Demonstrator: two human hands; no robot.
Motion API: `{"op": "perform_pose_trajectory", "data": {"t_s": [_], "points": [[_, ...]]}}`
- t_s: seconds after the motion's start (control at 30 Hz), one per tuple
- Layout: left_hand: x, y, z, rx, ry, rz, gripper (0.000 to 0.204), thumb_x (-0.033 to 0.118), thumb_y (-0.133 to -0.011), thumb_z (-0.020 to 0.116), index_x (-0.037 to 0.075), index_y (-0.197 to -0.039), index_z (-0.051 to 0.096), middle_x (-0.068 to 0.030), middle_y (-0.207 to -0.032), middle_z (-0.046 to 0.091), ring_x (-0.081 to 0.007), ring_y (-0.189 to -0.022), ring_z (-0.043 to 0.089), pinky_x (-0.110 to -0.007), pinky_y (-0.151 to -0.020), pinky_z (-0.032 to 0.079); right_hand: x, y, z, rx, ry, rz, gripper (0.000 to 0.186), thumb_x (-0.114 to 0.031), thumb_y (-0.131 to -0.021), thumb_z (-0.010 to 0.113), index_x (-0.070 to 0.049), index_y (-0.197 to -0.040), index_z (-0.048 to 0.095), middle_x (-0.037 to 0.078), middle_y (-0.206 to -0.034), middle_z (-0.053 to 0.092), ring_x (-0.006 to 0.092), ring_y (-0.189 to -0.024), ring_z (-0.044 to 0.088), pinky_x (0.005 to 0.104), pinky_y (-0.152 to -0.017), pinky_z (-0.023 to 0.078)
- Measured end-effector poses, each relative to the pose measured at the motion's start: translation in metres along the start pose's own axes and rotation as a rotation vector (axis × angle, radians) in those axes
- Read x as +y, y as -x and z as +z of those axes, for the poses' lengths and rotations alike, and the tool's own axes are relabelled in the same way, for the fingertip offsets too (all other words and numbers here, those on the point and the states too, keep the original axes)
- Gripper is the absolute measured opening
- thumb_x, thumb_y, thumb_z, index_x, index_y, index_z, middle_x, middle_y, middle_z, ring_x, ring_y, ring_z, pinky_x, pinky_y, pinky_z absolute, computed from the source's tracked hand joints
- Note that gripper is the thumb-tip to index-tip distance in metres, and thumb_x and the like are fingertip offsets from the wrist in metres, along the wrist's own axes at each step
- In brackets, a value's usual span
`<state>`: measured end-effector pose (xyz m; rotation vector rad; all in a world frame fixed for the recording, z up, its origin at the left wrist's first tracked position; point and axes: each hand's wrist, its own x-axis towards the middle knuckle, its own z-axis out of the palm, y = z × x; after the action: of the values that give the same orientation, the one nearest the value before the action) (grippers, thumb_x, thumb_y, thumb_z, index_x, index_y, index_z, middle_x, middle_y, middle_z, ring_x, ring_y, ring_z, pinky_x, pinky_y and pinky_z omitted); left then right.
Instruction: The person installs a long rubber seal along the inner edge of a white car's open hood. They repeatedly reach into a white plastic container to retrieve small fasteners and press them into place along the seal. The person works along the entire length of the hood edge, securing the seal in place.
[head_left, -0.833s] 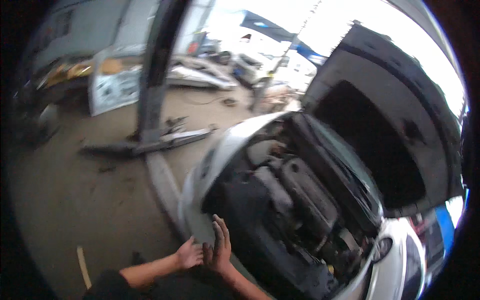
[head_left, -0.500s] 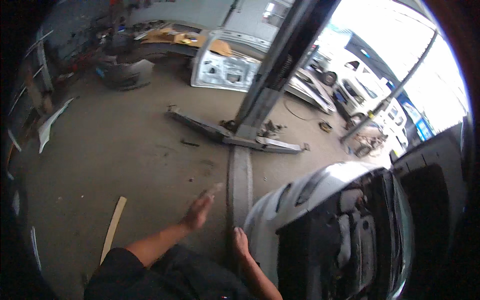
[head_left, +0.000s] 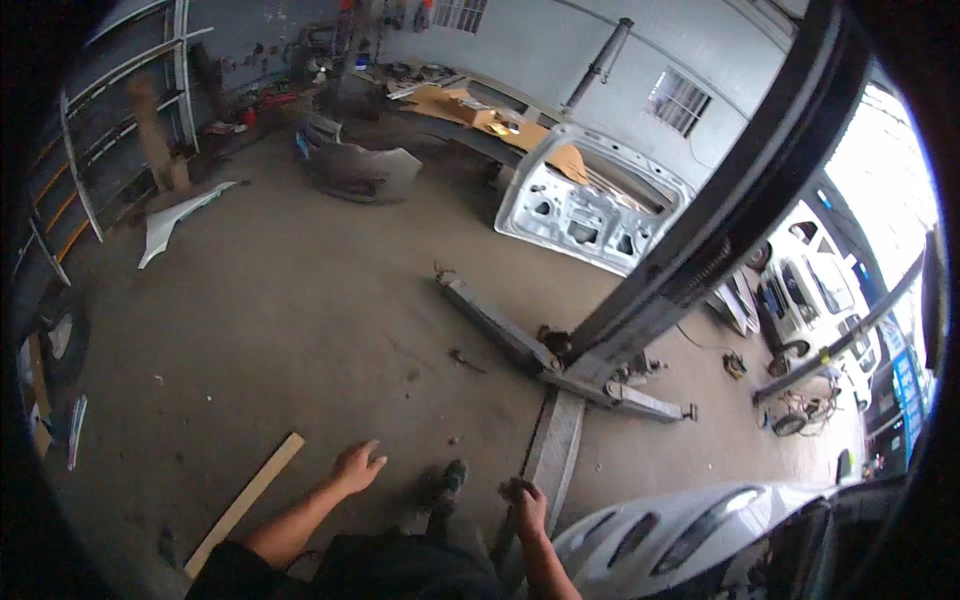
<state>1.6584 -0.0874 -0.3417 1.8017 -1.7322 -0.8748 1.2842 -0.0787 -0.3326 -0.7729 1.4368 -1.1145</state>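
Observation:
My left hand [head_left: 358,468] hangs over the grey floor with its fingers apart and nothing in it. Close below it, a flat tan strip [head_left: 245,503] lies on the floor. My right hand [head_left: 529,508] is held by the metal floor runner [head_left: 557,435], left of the front of a white car [head_left: 597,562]. Its fingers look curled, with something dark at their tips; whether that is an object or shadow I cannot make out. One dark shoe [head_left: 455,475] of mine shows between the hands.
A dark lift post [head_left: 690,262] rises from the runner, its low arms [head_left: 500,325] spread along the floor. Behind stand a bare silver vehicle door panel [head_left: 585,215] and a dark bumper part [head_left: 365,170]. A white fender piece [head_left: 178,222] lies left, near a metal rack [head_left: 130,75].
My view has swung left and up, so the car's engine bay has mostly left the picture. My left hand has drawn back, fingers spreading; my right hand has come away from the car's edge.

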Motion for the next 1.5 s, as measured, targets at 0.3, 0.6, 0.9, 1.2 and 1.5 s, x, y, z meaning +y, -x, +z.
{"op": "perform_pose_trajectory", "data": {"t_s": [0.3,0.6,0.9,1.2,1.5], "points": [[-0.065,-0.220,-0.036,0.000,0.058,-0.425,0.048,0.034,-0.085,0.061,0.000,-0.119,0.055,-0.0173,-0.107,0.065,-0.0347,-0.098,0.061,-0.043,-0.086,0.048,-0.071,-0.288,0.060,0.186,-0.001,0.071,0.012,-0.003,-0.078,0.050,0.001,-0.082,0.061,0.002,-0.061,0.051,0.0116,-0.044,0.041,0.0279,-0.040,0.034],[-0.117,-0.396,-0.089,0.395,-0.012,-0.782,0.040,0.032,-0.084,0.062,0.000,-0.108,0.060,-0.0195,-0.100,0.064,-0.0373,-0.090,0.062,-0.045,-0.080,0.048,-0.355,-0.477,0.366,-1.314,0.396,-0.301,0.029,-0.005,-0.079,0.053,-0.002,-0.106,0.062,0.012,-0.108,0.061,0.0250,-0.104,0.057,0.0370,-0.088,0.044],[-0.269,-0.724,-0.212,0.550,0.018,-0.833,0.034,0.025,-0.089,0.058,-0.004,-0.106,0.057,-0.0201,-0.112,0.060,-0.0361,-0.098,0.059,-0.044,-0.082,0.047,-0.423,-0.652,0.659,-2.244,-0.177,-0.943,0.019,-0.022,-0.090,0.060,-0.005,-0.097,0.064,0.008,-0.075,0.062,0.0246,-0.066,0.058,0.0356,-0.066,0.048],[-0.169,-1.033,-0.432,0.325,0.249,-0.527,0.031,0.022,-0.089,0.060,-0.003,-0.108,0.058,-0.0148,-0.092,0.065,-0.0266,-0.080,0.063,-0.036,-0.072,0.049,-0.551,-0.871,0.836,-1.827,-0.219,-0.656,0.041,-0.029,-0.098,0.041,0.000,-0.070,0.042,0.016,-0.064,0.043,0.0385,-0.061,0.042,0.0446,-0.059,0.036],[-0.180,-1.396,-0.406,0.277,0.682,-0.126,0.031,0.024,-0.089,0.059,0.001,-0.110,0.060,-0.0132,-0.093,0.066,-0.0223,-0.080,0.063,-0.034,-0.074,0.049,-0.600,-1.210,0.896,-1.629,0.152,-0.517,0.035,-0.030,-0.093,0.054,0.000,-0.111,0.054,0.016,-0.096,0.059,0.0239,-0.091,0.057,0.0363,-0.082,0.045]]}}
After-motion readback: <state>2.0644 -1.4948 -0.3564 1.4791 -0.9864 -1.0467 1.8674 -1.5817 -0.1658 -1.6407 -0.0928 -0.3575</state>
